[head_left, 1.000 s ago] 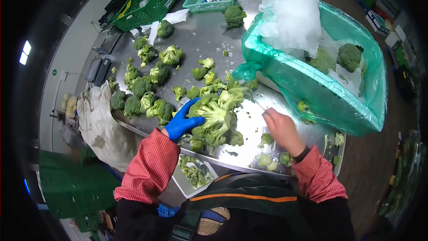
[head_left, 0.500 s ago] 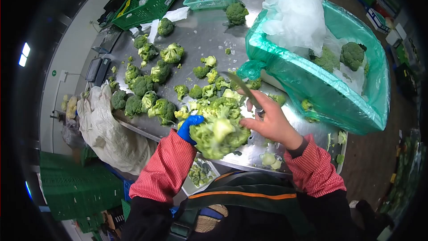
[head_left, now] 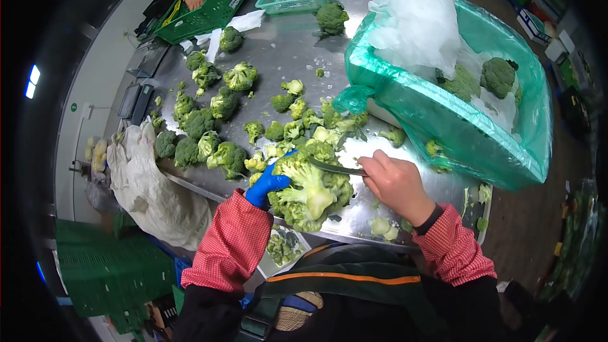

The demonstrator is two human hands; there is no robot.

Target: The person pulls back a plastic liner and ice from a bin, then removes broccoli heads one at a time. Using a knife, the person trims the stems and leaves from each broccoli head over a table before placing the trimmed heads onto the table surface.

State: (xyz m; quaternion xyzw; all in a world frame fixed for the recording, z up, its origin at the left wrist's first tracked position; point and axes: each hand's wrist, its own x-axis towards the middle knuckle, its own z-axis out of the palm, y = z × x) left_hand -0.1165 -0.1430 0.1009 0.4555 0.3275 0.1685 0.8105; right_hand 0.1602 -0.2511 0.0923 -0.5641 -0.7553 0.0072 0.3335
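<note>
My left hand [head_left: 271,187], in a blue glove, is closed on the side of a broccoli head [head_left: 305,195] whose cut stem faces up toward me. My bare right hand [head_left: 394,180] grips the handle of a curved knife [head_left: 335,167]. The blade points left and lies across the upper part of the florets, at or just above them. Loose broccoli florets [head_left: 293,130] are piled on the metal table [head_left: 288,44] just beyond the held head. Cut stem pieces [head_left: 382,227] lie below my right hand.
A crate lined with green plastic [head_left: 456,120] holds broccoli and clear film at right. More broccoli heads [head_left: 199,123] lie at left, near a white sack [head_left: 149,183]. A turquoise basket [head_left: 296,5] and a green crate [head_left: 202,16] stand at the back, where another person's hands [head_left: 195,0] reach in.
The knife has swung down from upright to lie across the broccoli. The broccoli head has turned, its stem now clearly facing me. The other person's hands have moved into the green crate.
</note>
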